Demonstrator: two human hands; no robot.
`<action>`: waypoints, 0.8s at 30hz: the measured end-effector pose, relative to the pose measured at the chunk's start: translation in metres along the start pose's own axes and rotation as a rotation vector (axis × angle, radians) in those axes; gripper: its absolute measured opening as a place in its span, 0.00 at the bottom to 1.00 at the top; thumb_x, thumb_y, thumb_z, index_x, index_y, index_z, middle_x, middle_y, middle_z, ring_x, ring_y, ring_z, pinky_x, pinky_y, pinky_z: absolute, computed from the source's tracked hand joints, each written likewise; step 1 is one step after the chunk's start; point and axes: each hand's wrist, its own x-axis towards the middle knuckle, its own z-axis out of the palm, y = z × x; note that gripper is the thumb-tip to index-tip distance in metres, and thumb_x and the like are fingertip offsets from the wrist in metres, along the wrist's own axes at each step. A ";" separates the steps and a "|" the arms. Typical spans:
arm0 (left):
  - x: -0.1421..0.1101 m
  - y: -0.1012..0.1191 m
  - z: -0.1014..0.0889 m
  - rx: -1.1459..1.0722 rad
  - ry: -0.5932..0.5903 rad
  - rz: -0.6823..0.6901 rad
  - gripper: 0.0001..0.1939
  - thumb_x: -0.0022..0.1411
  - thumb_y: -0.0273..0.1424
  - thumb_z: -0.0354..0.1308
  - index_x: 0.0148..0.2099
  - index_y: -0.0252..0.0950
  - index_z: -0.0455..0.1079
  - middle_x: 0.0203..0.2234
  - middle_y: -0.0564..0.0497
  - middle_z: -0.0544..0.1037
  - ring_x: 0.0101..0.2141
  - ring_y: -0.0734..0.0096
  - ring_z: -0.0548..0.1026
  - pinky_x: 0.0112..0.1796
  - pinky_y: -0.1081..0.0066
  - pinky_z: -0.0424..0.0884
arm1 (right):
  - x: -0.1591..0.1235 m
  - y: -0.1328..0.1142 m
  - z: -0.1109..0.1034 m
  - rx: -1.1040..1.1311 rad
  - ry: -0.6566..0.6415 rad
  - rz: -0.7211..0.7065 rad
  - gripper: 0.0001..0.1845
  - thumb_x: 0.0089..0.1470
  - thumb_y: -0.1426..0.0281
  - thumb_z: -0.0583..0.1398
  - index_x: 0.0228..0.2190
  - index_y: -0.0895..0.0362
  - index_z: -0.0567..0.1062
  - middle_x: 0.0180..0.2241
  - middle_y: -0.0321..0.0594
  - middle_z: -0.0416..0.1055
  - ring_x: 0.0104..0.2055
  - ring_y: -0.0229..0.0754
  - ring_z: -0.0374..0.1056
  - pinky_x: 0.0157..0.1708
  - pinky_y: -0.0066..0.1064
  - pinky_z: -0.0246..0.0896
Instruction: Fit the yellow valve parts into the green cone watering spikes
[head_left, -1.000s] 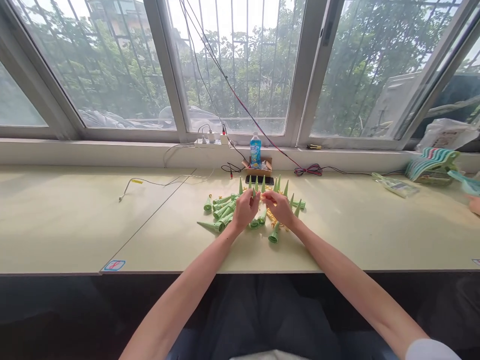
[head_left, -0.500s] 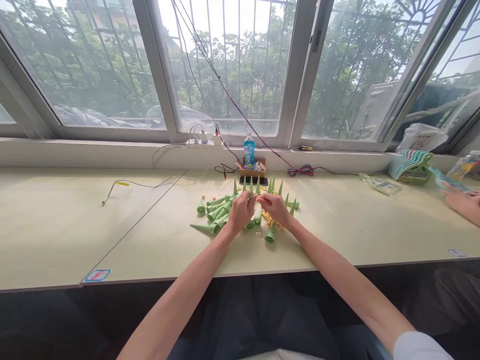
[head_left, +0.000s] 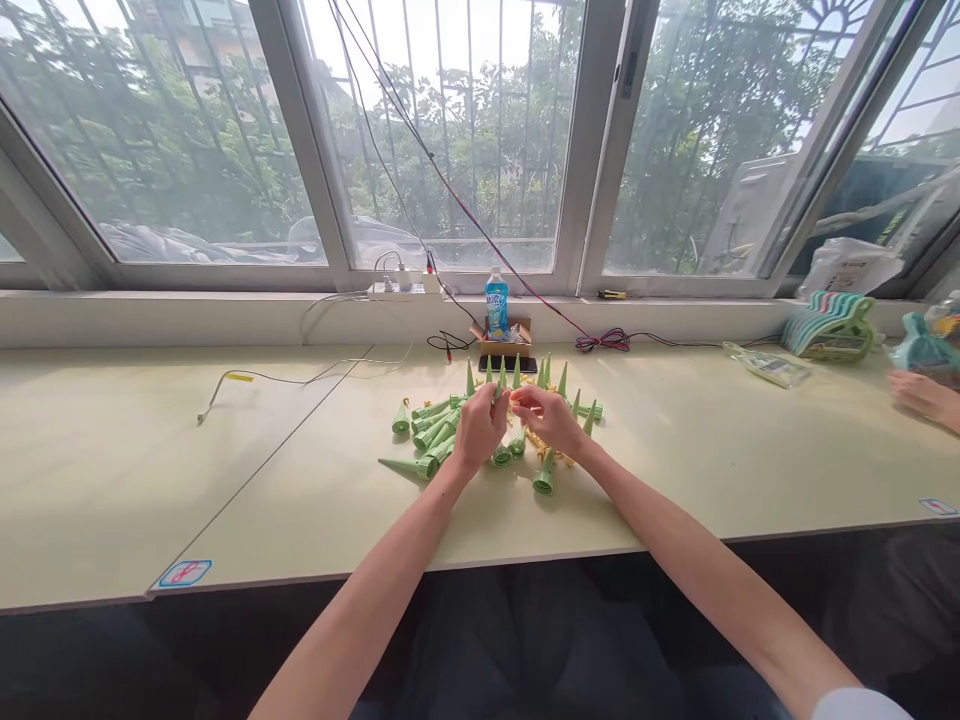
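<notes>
Above a group of green plastic spikes, my left hand (head_left: 481, 427) is closed with its fingers round a green spike, mostly hidden by the hand. Just to its right, my right hand (head_left: 548, 416) pinches a small orange-yellow piece, too small to make out well. The fingertips of both hands almost meet. Several green spikes (head_left: 435, 433) lie on their sides left of my left hand, and a row of upright spikes (head_left: 563, 380) stands behind and right of the hands. Small yellow pieces (head_left: 537, 445) are scattered under my right hand. One spike (head_left: 543, 482) lies closest to me, its open end facing me.
Behind the spikes are a dark phone (head_left: 508, 365) and a small cardboard box (head_left: 517, 346) with a blue-labelled bottle (head_left: 496, 305). Cables (head_left: 606, 341) run along the sill. At right are green hangers (head_left: 832, 327) and another person's hand (head_left: 926, 396) with a teal item.
My hands stay nearly in place, with slight finger movement at the small piece. The view has shifted a little. The other person's hand has moved, and the teal item beside it is now raised.
</notes>
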 end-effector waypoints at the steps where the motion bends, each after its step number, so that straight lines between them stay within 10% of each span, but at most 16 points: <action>1: 0.000 0.001 0.000 -0.001 0.009 0.000 0.15 0.68 0.34 0.50 0.28 0.38 0.57 0.18 0.56 0.63 0.18 0.76 0.60 0.23 0.74 0.57 | 0.000 0.000 0.000 0.005 0.002 0.000 0.11 0.58 0.60 0.58 0.36 0.55 0.72 0.28 0.37 0.71 0.28 0.38 0.67 0.32 0.33 0.67; 24: 0.000 -0.001 0.001 0.024 -0.004 -0.018 0.17 0.68 0.35 0.50 0.27 0.39 0.52 0.16 0.58 0.58 0.17 0.77 0.57 0.21 0.73 0.55 | -0.001 -0.001 0.001 -0.066 -0.011 0.023 0.08 0.59 0.64 0.57 0.33 0.55 0.72 0.25 0.35 0.68 0.24 0.37 0.63 0.29 0.31 0.64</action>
